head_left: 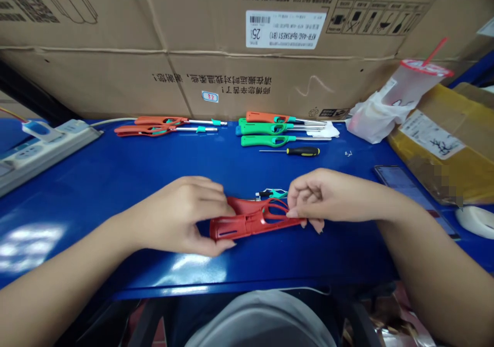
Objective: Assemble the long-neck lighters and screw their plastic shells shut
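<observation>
A red lighter casing (252,222) is held low over the blue table, its hollow inside turned up; a second red casing piece (241,204) shows behind it. My left hand (189,211) grips the left end between thumb and fingers. At the narrower right end, my right hand (314,198) pinches the casing with thumb and fingertips. Just behind it lie small inner lighter parts (275,194), with a green piece, a black piece and thin wires. My right fingers partly hide where these parts end on the right.
Orange-red lighters (154,130) lie at the back left. Green lighters (266,141), an orange lighter (268,116) and a screwdriver (303,151) lie at back centre. A power strip (50,149) is left. A phone (417,198), yellow parcel (455,141) and bagged drink cup (401,95) stand right. Cardboard (116,74) borders the back.
</observation>
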Available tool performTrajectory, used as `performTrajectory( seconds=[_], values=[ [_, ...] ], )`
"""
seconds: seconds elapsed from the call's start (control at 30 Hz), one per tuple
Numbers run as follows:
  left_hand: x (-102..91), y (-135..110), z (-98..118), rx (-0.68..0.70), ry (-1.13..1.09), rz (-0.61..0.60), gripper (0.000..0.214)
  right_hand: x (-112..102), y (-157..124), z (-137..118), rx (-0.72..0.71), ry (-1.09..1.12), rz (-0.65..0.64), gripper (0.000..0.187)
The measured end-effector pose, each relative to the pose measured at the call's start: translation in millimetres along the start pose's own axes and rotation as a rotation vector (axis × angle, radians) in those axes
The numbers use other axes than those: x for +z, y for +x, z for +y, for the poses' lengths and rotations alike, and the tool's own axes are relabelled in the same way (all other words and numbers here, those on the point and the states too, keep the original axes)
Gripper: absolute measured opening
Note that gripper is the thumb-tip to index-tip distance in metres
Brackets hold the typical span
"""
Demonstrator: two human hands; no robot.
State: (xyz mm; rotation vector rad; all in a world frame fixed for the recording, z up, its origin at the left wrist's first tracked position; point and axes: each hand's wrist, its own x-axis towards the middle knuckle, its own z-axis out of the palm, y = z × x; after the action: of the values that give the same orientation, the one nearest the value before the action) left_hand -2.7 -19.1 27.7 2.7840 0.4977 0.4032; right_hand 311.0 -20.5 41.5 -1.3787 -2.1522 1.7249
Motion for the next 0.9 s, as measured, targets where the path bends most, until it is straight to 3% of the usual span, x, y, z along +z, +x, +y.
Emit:
performTrajectory(
  seconds=[0.07, 0.23, 0.37, 0.47, 0.57, 0.73, 0.8, 0.9],
  values=[
    [7.9, 0.9, 4.8, 0.032, -0.008, -0.024, 0.016, 2.2, 2.1, 1.8, -0.009, -0.084, 0.006, 0.031],
    [20.7, 3.3, 2.4, 0.043, -0.023, -0.066, 0.014, 4.9, 16.3, 10.1, -0.191, -0.411, 0.277, 0.023],
    [16.1, 2.5, -1.7, 0.042, 0.087, -0.078, 0.026, 7.1, 21.4, 10.3, -0.159, -0.555, 0.301, 0.019],
    [11.8, 1.8, -2.5, 0.06, 0.132, -0.066, 0.038, 9.3, 22.6, 9.5, -0.14, -0.512, 0.303, 0.015],
    [10.9, 2.3, -3.6, 0.065, 0.11, 0.041, 0.043, 7.7, 22.7, 10.5, -0.158, -0.301, 0.368, 0.014],
    [15.9, 4.7, -9.7, -0.095, 0.052, 0.362, 0.006, -3.7, 20.3, 14.3, -0.263, -0.07, 0.541, 0.027],
    [18.8, 5.3, -14.2, -0.158, 0.049, 0.422, 0.007, -7.3, 21.2, 17.2, -0.33, -0.175, 0.603, 0.025],
    [23.6, 5.2, -22.2, -0.191, 0.002, 0.375, 0.011, -9.4, 27.0, 24.4, -0.412, -0.513, 0.616, 0.012]
  ],
)
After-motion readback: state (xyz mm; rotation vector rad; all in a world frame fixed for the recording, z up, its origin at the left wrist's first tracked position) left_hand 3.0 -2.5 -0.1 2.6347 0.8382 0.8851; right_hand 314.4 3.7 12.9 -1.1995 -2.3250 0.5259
